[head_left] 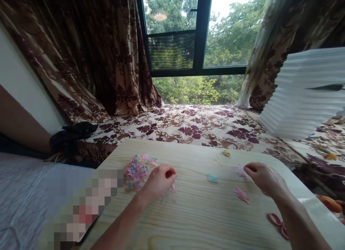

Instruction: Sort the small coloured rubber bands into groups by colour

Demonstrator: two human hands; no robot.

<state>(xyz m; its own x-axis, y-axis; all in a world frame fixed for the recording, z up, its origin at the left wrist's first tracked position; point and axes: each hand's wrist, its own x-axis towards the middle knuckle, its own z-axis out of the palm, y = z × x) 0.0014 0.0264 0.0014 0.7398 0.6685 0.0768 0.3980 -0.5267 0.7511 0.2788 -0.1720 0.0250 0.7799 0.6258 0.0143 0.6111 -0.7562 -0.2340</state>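
A mixed heap of small coloured hair ties (135,173) lies on the left of the wooden-topped table (188,217). Just right of it hovers my left hand (160,181), thumb and fingertips pinched together; whatever is between them is too small to make out. Below that hand are a few loose pink and pale ties. My right hand (265,178) is closed in a pinch at the edge of a purple bunch of hair ties (238,170); its fingertips hide what they grip. Nearby lie a pink bunch (242,195) and a blue bunch (212,178).
Farther back on the table are yellow hair ties (226,153) and a pale yellow bunch (218,159). Thicker dark pink bands (277,223) lie beside my right forearm. A blurred-out item (88,210) is at the left edge. White ridged sheeting (307,95) stands at right.
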